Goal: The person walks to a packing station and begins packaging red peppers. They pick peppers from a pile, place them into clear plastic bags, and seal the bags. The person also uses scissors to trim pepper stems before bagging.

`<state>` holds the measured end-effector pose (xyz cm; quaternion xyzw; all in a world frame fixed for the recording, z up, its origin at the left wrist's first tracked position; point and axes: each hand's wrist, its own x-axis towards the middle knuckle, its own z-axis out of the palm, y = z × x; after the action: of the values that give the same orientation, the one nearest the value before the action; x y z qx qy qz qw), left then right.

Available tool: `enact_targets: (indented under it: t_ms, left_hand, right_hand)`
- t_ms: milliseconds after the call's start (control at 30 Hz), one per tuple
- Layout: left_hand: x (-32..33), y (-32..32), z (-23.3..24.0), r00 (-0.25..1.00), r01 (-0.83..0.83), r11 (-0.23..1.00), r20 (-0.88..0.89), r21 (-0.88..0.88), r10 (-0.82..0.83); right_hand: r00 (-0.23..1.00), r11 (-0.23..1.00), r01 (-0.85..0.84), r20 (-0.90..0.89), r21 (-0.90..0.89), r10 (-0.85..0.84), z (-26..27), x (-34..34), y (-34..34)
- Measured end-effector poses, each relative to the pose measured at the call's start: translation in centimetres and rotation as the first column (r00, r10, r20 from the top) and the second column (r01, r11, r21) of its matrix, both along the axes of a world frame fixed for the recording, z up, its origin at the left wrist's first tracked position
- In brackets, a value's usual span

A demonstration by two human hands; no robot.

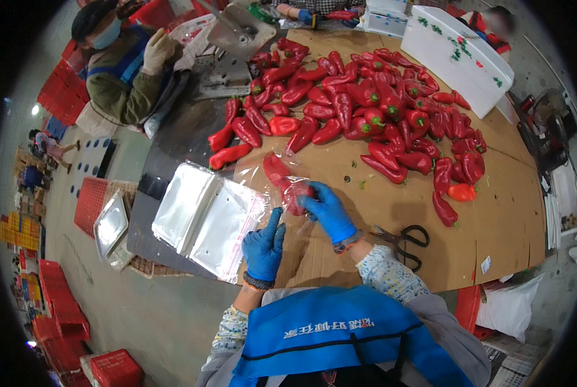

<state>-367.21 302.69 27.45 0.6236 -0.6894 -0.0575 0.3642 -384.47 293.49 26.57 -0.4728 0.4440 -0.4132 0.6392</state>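
Note:
My right hand (329, 210), in a blue glove, grips a clear plastic bag (269, 181) with red peppers (281, 176) inside. My left hand (263, 249), gloved too, is just left of the bag's near end, its index finger extended; whether it touches the film is unclear. Beside it on the left lie two stacks of flat clear plastic bags (225, 222). A large heap of long red peppers (343, 109) with green stems covers the far part of the cardboard-topped table (366, 203). Black-handled scissors (399, 242) lie to the right of my right hand.
A white foam box (457, 60) stands at the far right, a metal weighing scale (230, 53) at the far left. One masked person (129, 67) is at the left; another's gloved hands (305, 17) are across the table. Red crates (66, 92) stand on the floor.

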Motion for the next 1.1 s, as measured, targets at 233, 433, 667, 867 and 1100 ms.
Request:
enact_targets:
  t_ms: [233, 433, 667, 867, 1100]
  left_hand:
    - [-1.9, -0.2, 0.8, 0.997, 0.079, 0.997, 0.008, 0.001, -0.079]
    - [-2.5, -0.7, 1.8, 0.992, 0.096, 0.995, -0.076, -0.039, -0.099]
    - [-3.7, -1.0, 1.1, 0.982, 0.181, 0.983, -0.051, -0.028, -0.183]
    - [-3.2, 0.2, -0.5, 0.986, 0.151, 0.985, 0.062, 0.087, -0.157]
    - [-1.7, 0.9, -4.4, 0.988, 0.077, 0.978, -0.146, 0.194, -0.049]
  right_hand:
    - [0.99, 0.994, 0.057, 0.122, 0.089, -0.067, 1.8, -2.1, 1.5]
    - [0.999, 0.998, -0.028, 0.031, -0.06, 0.03, -0.3, -0.9, 0.1]
    - [0.948, 0.734, -0.287, -0.293, -0.616, 0.124, -2.4, 2.1, -0.7]
    - [0.887, 0.767, -0.298, -0.462, -0.569, 0.003, -6.4, 7.6, -4.9]
    - [0.687, 0.575, -0.379, -0.636, -0.726, -0.352, -4.7, 2.5, -2.8]
